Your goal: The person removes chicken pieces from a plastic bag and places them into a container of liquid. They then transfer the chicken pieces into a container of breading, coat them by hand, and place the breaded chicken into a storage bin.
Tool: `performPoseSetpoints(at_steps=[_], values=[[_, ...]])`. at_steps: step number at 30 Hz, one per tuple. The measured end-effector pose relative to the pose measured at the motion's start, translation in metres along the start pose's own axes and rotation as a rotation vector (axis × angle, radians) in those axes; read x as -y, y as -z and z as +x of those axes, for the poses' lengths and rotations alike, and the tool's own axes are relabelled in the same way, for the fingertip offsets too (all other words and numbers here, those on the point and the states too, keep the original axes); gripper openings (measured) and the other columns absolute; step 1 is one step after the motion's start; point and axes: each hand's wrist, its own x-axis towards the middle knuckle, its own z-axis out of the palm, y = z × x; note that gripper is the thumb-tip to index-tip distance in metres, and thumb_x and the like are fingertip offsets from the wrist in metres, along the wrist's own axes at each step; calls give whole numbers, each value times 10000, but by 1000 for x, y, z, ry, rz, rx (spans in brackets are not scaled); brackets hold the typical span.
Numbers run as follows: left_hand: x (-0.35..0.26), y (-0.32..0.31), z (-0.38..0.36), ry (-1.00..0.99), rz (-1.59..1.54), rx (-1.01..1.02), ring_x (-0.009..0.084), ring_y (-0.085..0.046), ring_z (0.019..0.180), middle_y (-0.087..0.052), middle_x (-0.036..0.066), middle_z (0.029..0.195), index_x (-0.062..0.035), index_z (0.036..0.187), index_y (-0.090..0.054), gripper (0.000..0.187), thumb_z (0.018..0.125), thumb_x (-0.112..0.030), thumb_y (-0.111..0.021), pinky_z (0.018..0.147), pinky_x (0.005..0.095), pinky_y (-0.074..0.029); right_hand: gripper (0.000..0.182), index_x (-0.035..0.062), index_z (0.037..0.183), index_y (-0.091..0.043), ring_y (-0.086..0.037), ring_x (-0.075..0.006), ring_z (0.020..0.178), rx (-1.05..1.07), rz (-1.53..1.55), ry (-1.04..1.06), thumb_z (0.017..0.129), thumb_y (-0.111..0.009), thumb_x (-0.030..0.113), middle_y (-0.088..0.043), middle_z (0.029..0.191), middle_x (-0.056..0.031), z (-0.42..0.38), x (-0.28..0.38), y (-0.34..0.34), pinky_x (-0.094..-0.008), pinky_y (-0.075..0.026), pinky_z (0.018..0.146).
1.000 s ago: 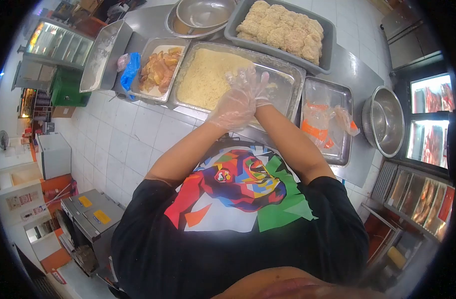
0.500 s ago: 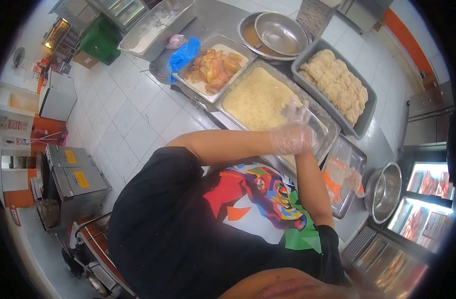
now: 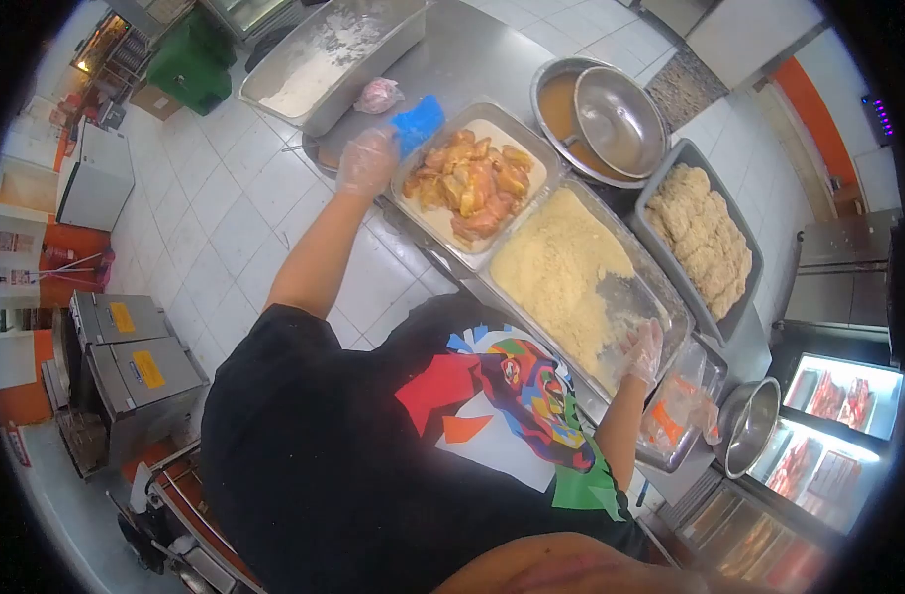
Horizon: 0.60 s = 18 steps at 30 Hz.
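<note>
My left hand (image 3: 367,163), in a clear plastic glove, is closed at the edge of a blue plastic bag (image 3: 419,123) and covers part of it. Beside it is a metal tray (image 3: 437,247) of raw, marinated-looking chicken pieces (image 3: 477,183) lying on something pale. My right hand (image 3: 642,351), also gloved, is open with fingers apart at the near right end of a long steel pan (image 3: 682,315). Pale yellow breading powder (image 3: 561,262) is heaped in that pan, and bare metal shows near the right fingers.
A grey tub (image 3: 754,272) of coated pieces stands behind the pan. A steel bowl (image 3: 620,122) rests in a basin (image 3: 551,74) of brown liquid. Far left is a flour bin (image 3: 363,94); on the right, a tray with clear plastic bags (image 3: 680,406) and another steel bowl (image 3: 749,426).
My left hand has left the breading pan and swung left to the blue bag. My right hand stays in the pan, now nearer me. The view has shifted slightly.
</note>
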Motion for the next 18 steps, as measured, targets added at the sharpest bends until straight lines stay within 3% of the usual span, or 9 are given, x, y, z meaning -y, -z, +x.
performPoseSetpoints(at_steps=[1,4,7,13,15,16,18], values=[[23,6,13,86,-100,118,414,-694,953,-721,243,994,-113,1273,-678,346,975,-279,-619,890,471,-553,613,119,1537,-436,-640,-276,1117,-12,40,-13,1010,-644,354,-588,1352,-116,-17,13,-5,-384,-538,874],[55,-8,53,142,-232,-97,425,-689,947,-721,232,992,-105,1219,-701,280,1002,-237,-583,870,493,-552,589,107,1516,-456,-642,-281,1102,-10,153,-28,1009,-641,341,-596,1325,-112,-20,20,-38,-386,-537,882],[54,9,84,-58,-367,-240,409,-697,962,-729,221,1015,-89,1156,-732,240,999,-206,-593,860,479,-553,559,82,1488,-488,-645,-261,1098,36,142,18,1008,-637,326,-623,1284,-106,-19,33,-68,-370,-531,903],[-1,100,150,-161,-490,-302,348,-715,991,-738,195,1059,-64,1100,-743,181,963,-142,-652,870,409,-553,484,60,1427,-569,-653,-230,1106,116,72,93,1020,-619,316,-667,1236,-101,-48,75,-89,-374,-532,933],[-16,112,173,-205,-869,-215,233,-699,951,-746,122,1039,-53,1117,-744,190,970,-155,-679,856,349,-546,495,56,1424,-578,-658,-252,1135,131,75,85,1023,-619,343,-667,1282,-120,-45,75,-88,-395,-528,967],[-27,118,181,-229,-1057,-172,175,-692,931,-750,86,1029,-47,1125,-744,197,973,-161,-692,849,319,-542,523,53,1447,-552,-656,-241,1118,155,-85,213,1025,-618,355,-654,1304,-128,-42,69,-93,-383,-533,950],[-100,161,158,-213,-1075,-53,106,-607,801,-667,4,870,-62,1015,-726,102,995,-134,-656,726,284,-495,583,46,1495,-499,-652,-220,1085,189,-411,466,1029,-617,377,-629,1348,-145,-41,60,-113,-358,-542,916]])
